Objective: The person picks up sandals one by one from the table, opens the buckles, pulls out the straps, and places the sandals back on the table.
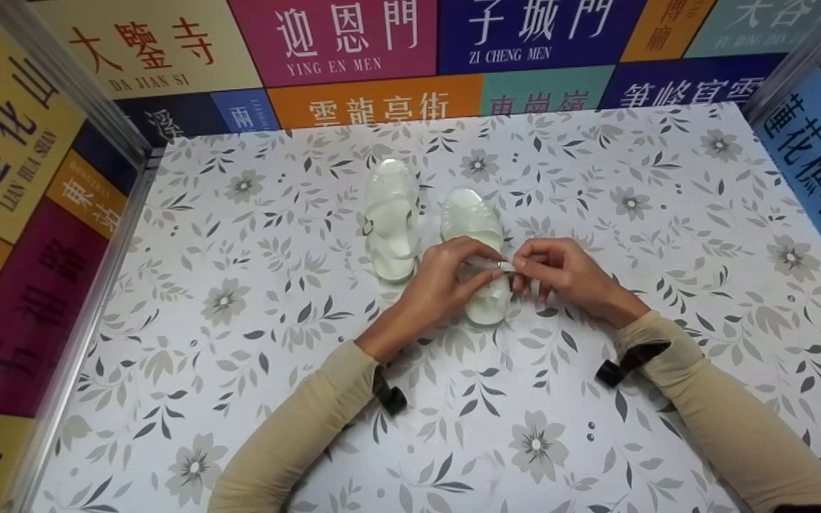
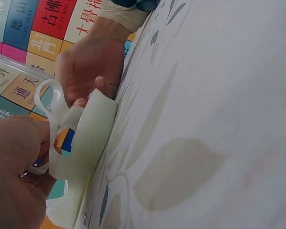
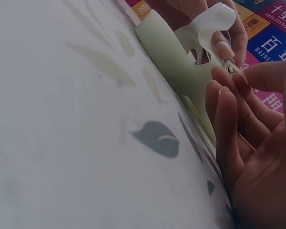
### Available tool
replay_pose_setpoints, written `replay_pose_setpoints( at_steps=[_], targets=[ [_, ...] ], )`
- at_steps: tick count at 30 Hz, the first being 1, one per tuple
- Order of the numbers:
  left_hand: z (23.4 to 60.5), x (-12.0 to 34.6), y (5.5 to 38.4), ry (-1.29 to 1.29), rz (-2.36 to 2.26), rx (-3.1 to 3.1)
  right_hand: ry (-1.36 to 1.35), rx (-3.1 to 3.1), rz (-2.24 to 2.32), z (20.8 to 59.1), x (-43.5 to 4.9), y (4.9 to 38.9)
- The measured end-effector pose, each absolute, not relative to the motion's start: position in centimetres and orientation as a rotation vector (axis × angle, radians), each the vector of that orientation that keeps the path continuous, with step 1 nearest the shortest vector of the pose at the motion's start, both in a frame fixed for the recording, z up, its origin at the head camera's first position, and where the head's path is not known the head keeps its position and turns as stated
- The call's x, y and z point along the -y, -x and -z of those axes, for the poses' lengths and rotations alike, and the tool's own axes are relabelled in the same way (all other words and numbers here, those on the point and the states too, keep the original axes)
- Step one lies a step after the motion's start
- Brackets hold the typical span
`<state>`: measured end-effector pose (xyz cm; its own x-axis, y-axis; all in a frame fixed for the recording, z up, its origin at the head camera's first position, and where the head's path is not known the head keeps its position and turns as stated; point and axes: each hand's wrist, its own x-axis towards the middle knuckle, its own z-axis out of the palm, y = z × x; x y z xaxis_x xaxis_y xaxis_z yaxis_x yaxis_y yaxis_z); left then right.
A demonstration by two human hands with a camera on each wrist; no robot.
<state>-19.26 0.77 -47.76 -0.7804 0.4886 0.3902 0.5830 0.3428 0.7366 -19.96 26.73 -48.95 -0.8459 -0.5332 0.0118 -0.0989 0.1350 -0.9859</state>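
A pair of pale, whitish-green sandals lies on the table, toes pointing away. Over the right-hand sandal (image 1: 469,210), both hands meet at its ankle strap (image 1: 506,266). My left hand (image 1: 439,278) pinches the strap at its small metal buckle (image 3: 229,67) between thumb and forefinger. From the other side my right hand (image 1: 567,274) pinches the strap's end, thumb against forefinger, with the other fingers loosely bent. In the left wrist view, the sandal's heel (image 2: 93,129) stands close beside my fingers. The left-hand sandal (image 1: 390,214) lies untouched, a round buckle (image 1: 368,226) on its left side.
White table covering (image 1: 254,399) with grey flowers and leaves spreads under everything. Colourful panels with Chinese lettering (image 1: 353,43) stand along the back and both sides. Each sleeve cuff carries a dark wrist device, such as the right one (image 1: 610,372).
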Motion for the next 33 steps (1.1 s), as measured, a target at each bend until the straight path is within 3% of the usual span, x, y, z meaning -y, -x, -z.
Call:
replay_pose_setpoints(
  at_steps=[33],
  targets=[
    [48.03,-0.74,19.21,0.971,1.410,2.495,0.657,-2.073,1.751,49.23,-26.73,19.93]
  ],
)
